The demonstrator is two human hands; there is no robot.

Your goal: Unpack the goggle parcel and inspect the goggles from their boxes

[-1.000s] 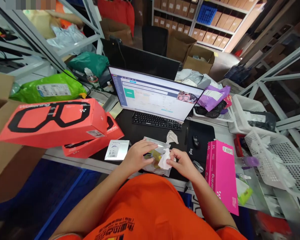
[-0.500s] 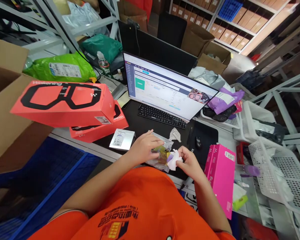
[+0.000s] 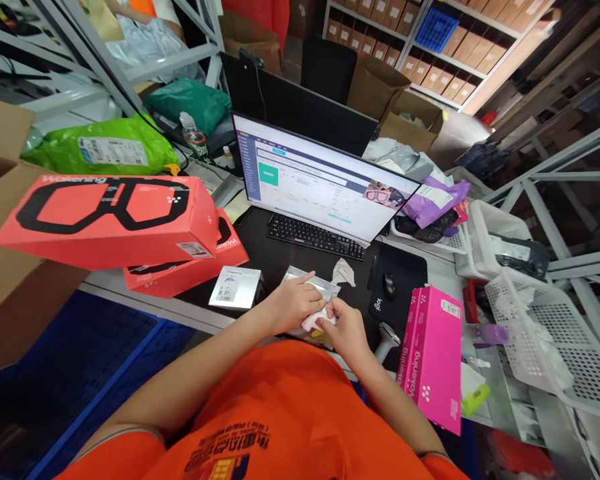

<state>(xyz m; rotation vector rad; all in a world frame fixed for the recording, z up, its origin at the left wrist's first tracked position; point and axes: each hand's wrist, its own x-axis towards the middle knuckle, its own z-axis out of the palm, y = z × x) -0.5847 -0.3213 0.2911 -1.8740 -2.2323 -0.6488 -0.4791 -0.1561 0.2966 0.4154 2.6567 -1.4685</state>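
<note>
Near the middle of the near edge of the surface (image 3: pixel 207 320), a pale table partly covered by a black mat, lies a flat, silvery, clear-fronted plastic pouch (image 3: pixel 329 288). The person's left hand (image 3: pixel 294 303) rests over its left part, palm down, with the fingers lightly bent; whether this grip has hold of the pouch or only presses on it, I cannot tell. The right hand (image 3: pixel 347 328) has its grip closed to a pinch, thumb and fingertips together on a crumpled white tissue (image 3: pixel 316 321). That tissue lies against the front of the pouch, right by the left fingertips, and a little yellow shows below it.

Just left of the left hand, close to the near edge, sits a small silver rectangular box (image 3: pixel 236 288) with a printed label. Toward the left edge of the surface, a large coral cardboard box with a black goggle print (image 3: pixel 105 203) rests tilted on a second coral box (image 3: pixel 180 270). Beyond the pouch, away from the near edge, lie a crumpled piece of whitish paper (image 3: pixel 343 273) and a black keyboard (image 3: pixel 315 236) in front of a lit monitor (image 3: pixel 315 180). To the right, a black computer mouse (image 3: pixel 389 285) is on its pad, a grey handheld scanner (image 3: pixel 387 340) lies near the right forearm, and long magenta cardboard packaging (image 3: pixel 440 360) stretches toward the near right corner
</note>
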